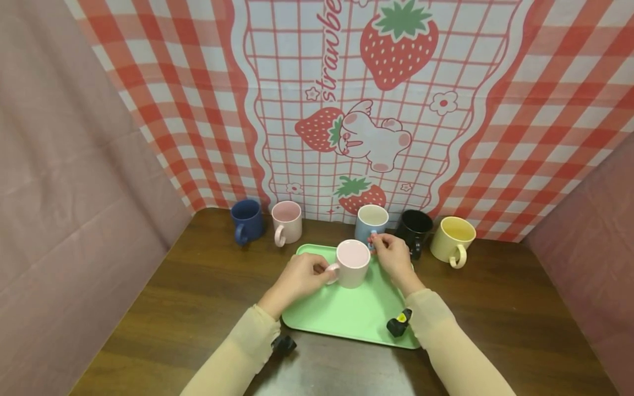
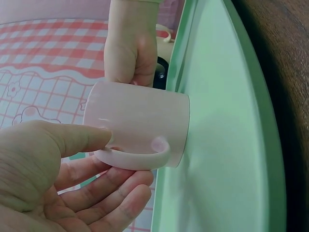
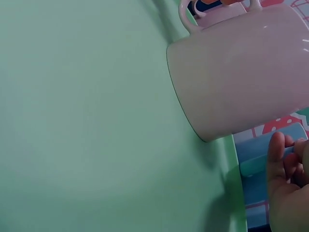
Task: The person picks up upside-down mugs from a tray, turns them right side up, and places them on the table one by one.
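A pale pink mug (image 1: 352, 270) stands upright on the green tray (image 1: 342, 313). My left hand (image 1: 302, 276) pinches its handle from the left; in the left wrist view the thumb lies on top of the handle (image 2: 130, 160) with the other fingers beneath. Behind the tray's far edge stands a light blue mug (image 1: 365, 224). My right hand (image 1: 393, 257) has its fingertips on that mug's handle and grips it; the right wrist view shows the thumb and fingers curled at the teal-looking handle (image 3: 253, 166).
Along the back of the wooden table (image 1: 208, 308) stand a dark blue mug (image 1: 249, 223) and another pink mug (image 1: 291, 228) on the left, a black mug (image 1: 413, 226) and a yellow mug (image 1: 449, 245) on the right. A checked strawberry cloth (image 1: 198, 110) hangs behind them.
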A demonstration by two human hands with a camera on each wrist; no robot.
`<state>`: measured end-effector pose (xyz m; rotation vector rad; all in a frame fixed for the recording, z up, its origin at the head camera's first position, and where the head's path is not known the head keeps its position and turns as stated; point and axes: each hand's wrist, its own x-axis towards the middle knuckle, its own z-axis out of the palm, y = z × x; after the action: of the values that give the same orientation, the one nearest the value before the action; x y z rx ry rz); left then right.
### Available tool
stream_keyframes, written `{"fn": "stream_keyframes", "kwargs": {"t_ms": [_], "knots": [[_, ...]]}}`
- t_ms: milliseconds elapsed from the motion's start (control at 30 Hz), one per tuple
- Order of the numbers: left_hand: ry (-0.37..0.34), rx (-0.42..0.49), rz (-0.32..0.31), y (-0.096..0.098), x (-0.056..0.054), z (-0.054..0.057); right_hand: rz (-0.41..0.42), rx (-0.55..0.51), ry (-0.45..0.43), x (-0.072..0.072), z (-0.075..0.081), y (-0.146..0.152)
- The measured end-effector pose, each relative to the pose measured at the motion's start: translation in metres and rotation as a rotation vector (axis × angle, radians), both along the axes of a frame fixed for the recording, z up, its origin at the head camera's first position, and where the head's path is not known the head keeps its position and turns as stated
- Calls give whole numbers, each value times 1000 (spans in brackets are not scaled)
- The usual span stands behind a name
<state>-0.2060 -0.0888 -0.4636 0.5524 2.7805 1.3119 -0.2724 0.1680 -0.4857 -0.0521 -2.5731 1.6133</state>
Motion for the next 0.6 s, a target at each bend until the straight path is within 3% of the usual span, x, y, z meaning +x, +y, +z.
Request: {"fn": "stream_keyframes", "kwargs": {"t_ms": [600], "knots": [[61, -49, -4, 4, -1, -2, 63, 7, -45, -2, 4, 9]]}}
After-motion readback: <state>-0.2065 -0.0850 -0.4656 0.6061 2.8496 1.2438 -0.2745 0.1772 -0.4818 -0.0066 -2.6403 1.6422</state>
